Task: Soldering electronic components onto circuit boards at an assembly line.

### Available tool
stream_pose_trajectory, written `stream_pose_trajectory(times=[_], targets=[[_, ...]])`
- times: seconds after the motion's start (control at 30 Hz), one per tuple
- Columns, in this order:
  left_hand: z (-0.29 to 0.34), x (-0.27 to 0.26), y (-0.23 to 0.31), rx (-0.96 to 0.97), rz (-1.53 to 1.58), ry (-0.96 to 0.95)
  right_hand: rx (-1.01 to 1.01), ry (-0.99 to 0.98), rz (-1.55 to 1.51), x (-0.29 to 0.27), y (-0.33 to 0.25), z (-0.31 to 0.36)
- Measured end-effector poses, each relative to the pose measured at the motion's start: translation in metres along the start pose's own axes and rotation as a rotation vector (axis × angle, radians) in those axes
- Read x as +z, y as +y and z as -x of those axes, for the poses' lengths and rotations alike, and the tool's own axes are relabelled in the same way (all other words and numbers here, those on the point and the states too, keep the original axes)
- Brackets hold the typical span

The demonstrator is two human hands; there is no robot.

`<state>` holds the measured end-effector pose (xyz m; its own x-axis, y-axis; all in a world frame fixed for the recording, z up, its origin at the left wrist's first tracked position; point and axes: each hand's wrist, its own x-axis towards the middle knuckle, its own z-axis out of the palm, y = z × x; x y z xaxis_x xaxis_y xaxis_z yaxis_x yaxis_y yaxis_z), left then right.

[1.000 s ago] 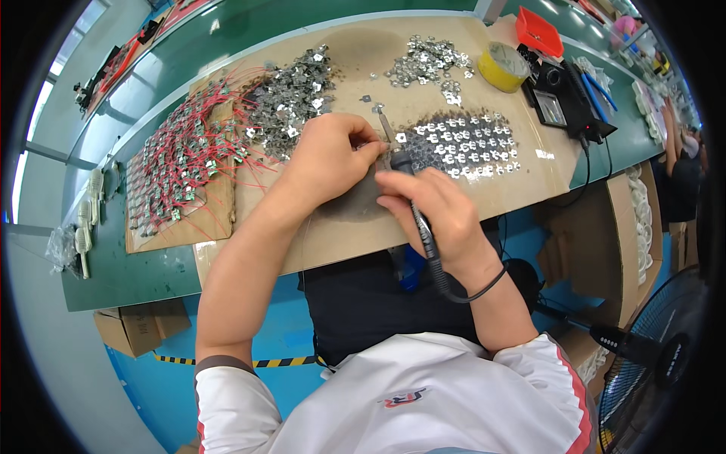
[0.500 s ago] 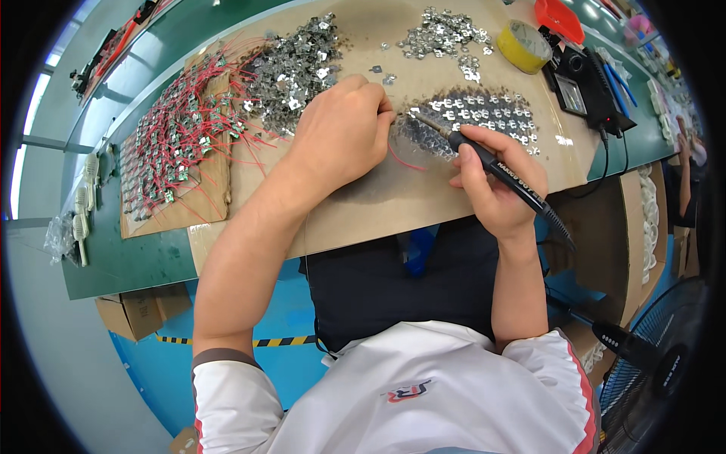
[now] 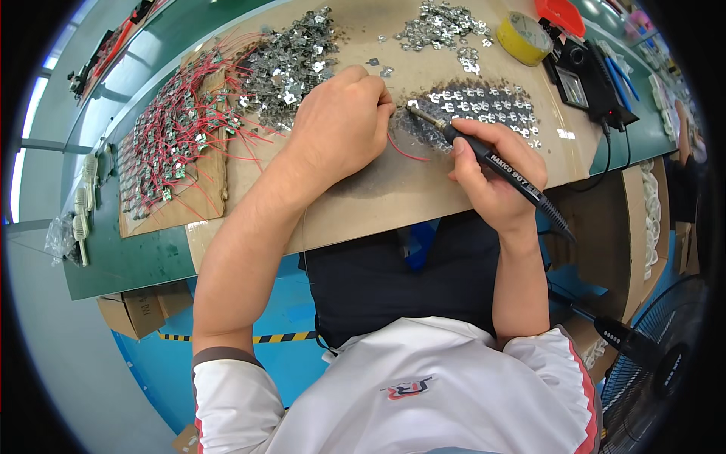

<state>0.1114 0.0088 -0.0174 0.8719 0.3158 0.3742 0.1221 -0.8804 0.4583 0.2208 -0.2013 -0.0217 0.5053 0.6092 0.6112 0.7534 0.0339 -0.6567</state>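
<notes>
A soldering iron (image 3: pixel 495 165) with a black handle lies slanted in the right hand (image 3: pixel 495 178), whose fingers are closed around the grip like a pen; its metal tip points up and left, ending just beside the left hand's fingertips. The left hand (image 3: pixel 340 125) is curled knuckles-up on the cardboard sheet (image 3: pixel 393 189), fingers pinched on a thin red wire (image 3: pixel 404 151) that trails out below it toward the right hand. Just beyond the tip, rows of small metal tabs (image 3: pixel 480 106) lie on a scorched patch of the cardboard. Farther left sit a loose heap of metal pieces (image 3: pixel 291 64) and a spread of red-wired parts (image 3: pixel 178 129). At the far right of the table (image 3: pixel 113 265) stand a yellow tape roll (image 3: pixel 527 36) and the black soldering station (image 3: pixel 578 79).
</notes>
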Motion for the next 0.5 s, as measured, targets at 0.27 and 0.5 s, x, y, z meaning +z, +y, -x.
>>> stream_pose_trajectory(times=[0.27, 0.5], targets=[[-0.0020, -0.0011, -0.0005, 0.006, -0.004, -0.013, 0.019, -0.002, -0.007, -0.0003, 0.0022, 0.0010], [-0.0018, -0.0003, 0.0009, 0.031, -0.029, -0.006, 0.022, -0.008, -0.007, -0.0006, 0.0037, 0.0018]])
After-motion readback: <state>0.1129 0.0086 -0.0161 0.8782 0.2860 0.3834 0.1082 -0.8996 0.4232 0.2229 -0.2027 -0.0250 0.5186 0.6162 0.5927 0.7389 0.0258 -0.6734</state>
